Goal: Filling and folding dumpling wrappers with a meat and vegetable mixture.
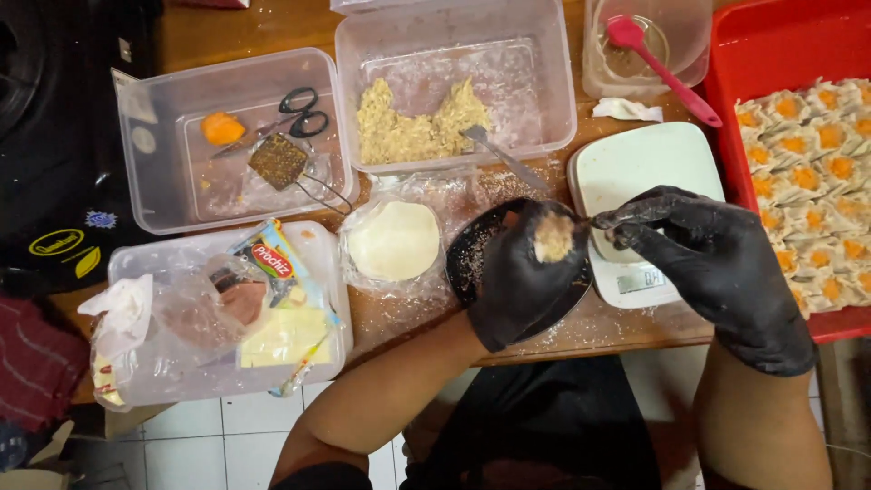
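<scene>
Landmark: white square kitchen scale on brown wooden table. Right of scale: red plastic tray with rows of orange-topped dumplings. Left of and above scale: clear rectangular container of pale minced filling. In front of scale: black-gloved right hand, fingertips pinched on a thin utensil. Left of scale: black-gloved left hand clenched around a filled dumpling.

Both hands black-gloved, forearms bare. Left hand curled into a fist above the black plate. Right hand beside it, fingertips pinched, pointing left.
</scene>
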